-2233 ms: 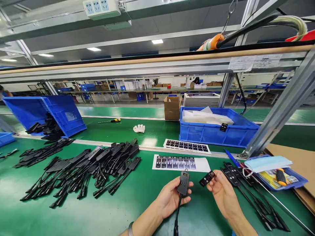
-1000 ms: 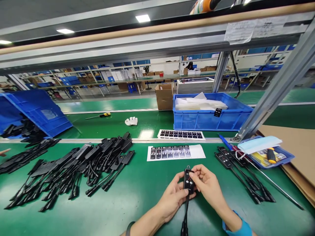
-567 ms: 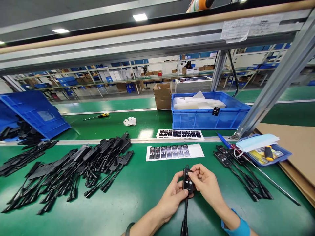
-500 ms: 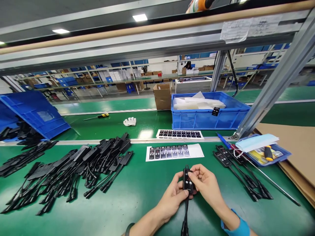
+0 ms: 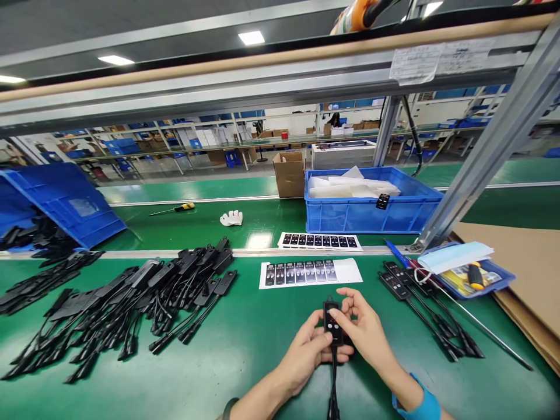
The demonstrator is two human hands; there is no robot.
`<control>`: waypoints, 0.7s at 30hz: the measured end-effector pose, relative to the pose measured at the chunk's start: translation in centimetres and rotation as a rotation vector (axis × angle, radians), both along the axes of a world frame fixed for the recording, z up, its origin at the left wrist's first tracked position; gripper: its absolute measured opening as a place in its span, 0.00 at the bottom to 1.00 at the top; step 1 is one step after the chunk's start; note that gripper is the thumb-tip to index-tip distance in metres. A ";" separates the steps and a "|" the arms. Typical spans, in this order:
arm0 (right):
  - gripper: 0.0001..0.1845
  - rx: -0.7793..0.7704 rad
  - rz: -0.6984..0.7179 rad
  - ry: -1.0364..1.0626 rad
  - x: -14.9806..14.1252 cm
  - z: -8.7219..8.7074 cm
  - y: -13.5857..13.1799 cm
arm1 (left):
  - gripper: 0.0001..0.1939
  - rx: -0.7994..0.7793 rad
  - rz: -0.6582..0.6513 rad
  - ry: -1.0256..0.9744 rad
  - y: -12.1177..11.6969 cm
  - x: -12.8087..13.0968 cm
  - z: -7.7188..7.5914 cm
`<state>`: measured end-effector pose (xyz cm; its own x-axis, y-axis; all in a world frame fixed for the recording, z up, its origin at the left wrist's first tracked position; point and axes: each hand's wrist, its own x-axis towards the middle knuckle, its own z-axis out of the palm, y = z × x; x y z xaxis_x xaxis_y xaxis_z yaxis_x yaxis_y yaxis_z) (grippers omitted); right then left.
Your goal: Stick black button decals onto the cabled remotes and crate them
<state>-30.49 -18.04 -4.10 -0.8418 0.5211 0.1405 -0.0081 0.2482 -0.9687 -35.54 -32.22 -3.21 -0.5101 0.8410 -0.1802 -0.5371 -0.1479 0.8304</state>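
Note:
A small black controller (image 5: 333,329) with pale buttons and a printed face stands tilted up in my left hand (image 5: 305,350). My left thumb presses its lower front, while the fingers pass behind it. Two black cables (image 5: 333,379) hang from its bottom end toward me. My right hand (image 5: 365,326) is at the controller's upper right, its thumb pressed on the face and its fingers curled beside the edge. Just beyond lies a white label sheet (image 5: 347,272) bearing a row of black stickers (image 5: 299,272). A second sticker sheet (image 5: 319,240) lies behind it.
At left lies a heap of black cabled units (image 5: 175,274) beside a tipped blue bin (image 5: 65,201). Several labelled controllers (image 5: 396,286) lie at right, near a long metal rod (image 5: 485,326) and a tray with a mask (image 5: 455,256). A blue crate (image 5: 345,216), glove (image 5: 231,218) and screwdriver (image 5: 172,209) sit behind.
My right thumb has slid slightly left and down on the controller's face, and the right index finger has lifted away from its top. My left fingers reach further out behind it.

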 end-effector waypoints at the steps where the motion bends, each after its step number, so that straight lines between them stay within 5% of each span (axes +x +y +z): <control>1: 0.22 0.045 0.027 -0.011 0.0 -0.2 -0.1 | 0.21 0.001 0.006 -0.019 0.0 -0.1 0.1; 4: 0.28 0.102 0.162 -0.035 0.0 -0.4 -0.7 | 0.18 0.023 0.041 -0.053 0.1 -0.5 0.3; 9: 0.45 -0.181 0.426 -0.067 0.2 -0.4 -1.6 | 0.15 0.038 0.137 -0.069 0.3 -0.8 0.6; 14: 0.27 0.035 0.291 -0.015 0.0 -0.9 -0.9 | 0.27 -0.065 0.104 0.060 0.3 -0.5 -0.2; 21: 0.27 0.263 0.219 -0.022 -0.2 -1.5 -1.6 | 0.30 -0.175 0.160 0.143 0.7 -0.6 -1.3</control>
<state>-30.71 -19.61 -5.57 -0.9343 0.2756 0.2262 -0.0684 0.4839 -0.8724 -36.15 -31.52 -4.55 -0.6648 0.7101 -0.2319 -0.3938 -0.0693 0.9166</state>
